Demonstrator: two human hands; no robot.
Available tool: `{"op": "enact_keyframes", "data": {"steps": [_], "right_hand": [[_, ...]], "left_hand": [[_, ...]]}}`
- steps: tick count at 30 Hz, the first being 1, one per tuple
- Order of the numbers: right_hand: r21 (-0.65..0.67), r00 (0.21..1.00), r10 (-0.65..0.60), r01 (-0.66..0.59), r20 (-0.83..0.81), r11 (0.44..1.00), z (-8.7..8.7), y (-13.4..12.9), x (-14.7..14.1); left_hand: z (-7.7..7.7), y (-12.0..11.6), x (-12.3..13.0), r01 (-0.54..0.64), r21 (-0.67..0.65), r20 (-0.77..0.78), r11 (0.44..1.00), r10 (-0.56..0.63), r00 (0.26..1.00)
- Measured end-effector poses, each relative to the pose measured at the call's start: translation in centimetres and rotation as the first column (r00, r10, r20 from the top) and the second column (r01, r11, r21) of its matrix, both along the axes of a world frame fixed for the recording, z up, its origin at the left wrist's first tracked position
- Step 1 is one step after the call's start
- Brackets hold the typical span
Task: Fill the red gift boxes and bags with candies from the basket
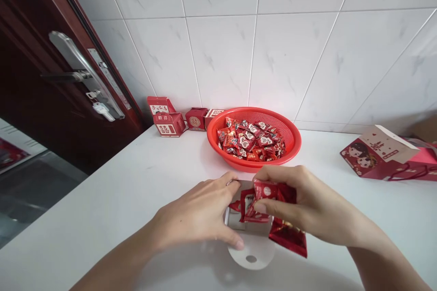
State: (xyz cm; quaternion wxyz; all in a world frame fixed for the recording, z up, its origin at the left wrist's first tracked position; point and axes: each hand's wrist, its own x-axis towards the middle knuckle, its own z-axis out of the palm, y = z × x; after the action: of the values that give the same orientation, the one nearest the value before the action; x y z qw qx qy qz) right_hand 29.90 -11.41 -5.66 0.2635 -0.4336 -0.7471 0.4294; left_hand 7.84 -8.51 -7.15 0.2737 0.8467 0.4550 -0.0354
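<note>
Several shiny red packets (264, 193) are hanging over the mouth of a small white-lined box (252, 227) on the table, and I'm pinching them between thumb and fingers of my right hand (312, 211). One darker packet (290, 237) is dangling lower, outside the box's right edge. A bit more red is showing by the left inner wall, but from way over here on the head feed I'm not able to tell if it's lying inside or hanging from the bunch. My left hand (201, 211) is gripping the box from its left side, fingers at the far edge, thumb resting on the white flap (252, 246).

So I'm reading the step in hand as handling packets at the open box. I'm figuring the next move is calling for a steady box, the flap staying out of the way, and some care so that lower packet isn't snagging on the rim.

Just beyond, a red plastic basket (295, 143) is holding a heap of wrapped pieces (254, 142). Farther left, a few little red boxes (170, 126) are standing by the tiled wall (218, 54), and a cartoon-couple carton (362, 157) is sitting off right.
</note>
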Motion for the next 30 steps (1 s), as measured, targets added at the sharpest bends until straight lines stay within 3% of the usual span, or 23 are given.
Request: {"op": "enact_keyframes", "data": {"steps": [3, 7, 9, 15, 23, 30], "right_hand": [[-0.061, 0.995, 0.066, -0.061, 0.079, 0.996, -0.4, -0.2, -0.5], [0.02, 0.946, -0.068, 0.065, 0.318, 0.998, -1.0, 0.1, -0.3], [0.036, 0.928, -0.085, 0.078, 0.362, 0.996, -1.1, 0.1, -0.1], [-0.039, 0.945, 0.038, -0.027, 0.326, 0.999, -1.1, -0.2, -0.2], [0.117, 0.89, -0.147, 0.107, 0.431, 0.987, -1.1, 0.2, 0.2], [0.009, 0.961, 0.011, -0.014, 0.276, 1.0, -1.1, -0.4, -0.7]], "left_hand": [[0.1, 0.0, 0.2, 0.002, -0.048, 0.006, 0.999, -0.002, 1.0], [0.2, -0.1, 0.4, 0.013, -0.019, -0.018, 1.0, -0.013, 1.0], [0.2, -0.3, 0.5, 0.023, -0.005, -0.026, 1.0, -0.023, 0.999], [0.2, -0.4, 0.7, 0.044, -0.014, -0.031, 0.999, -0.044, 0.999], [0.1, -0.4, 0.7, 0.06, 0.001, -0.03, 0.998, -0.06, 0.998], [0.2, -0.2, 0.7, 0.072, -0.009, 0.002, 0.997, -0.072, 0.997]]}}
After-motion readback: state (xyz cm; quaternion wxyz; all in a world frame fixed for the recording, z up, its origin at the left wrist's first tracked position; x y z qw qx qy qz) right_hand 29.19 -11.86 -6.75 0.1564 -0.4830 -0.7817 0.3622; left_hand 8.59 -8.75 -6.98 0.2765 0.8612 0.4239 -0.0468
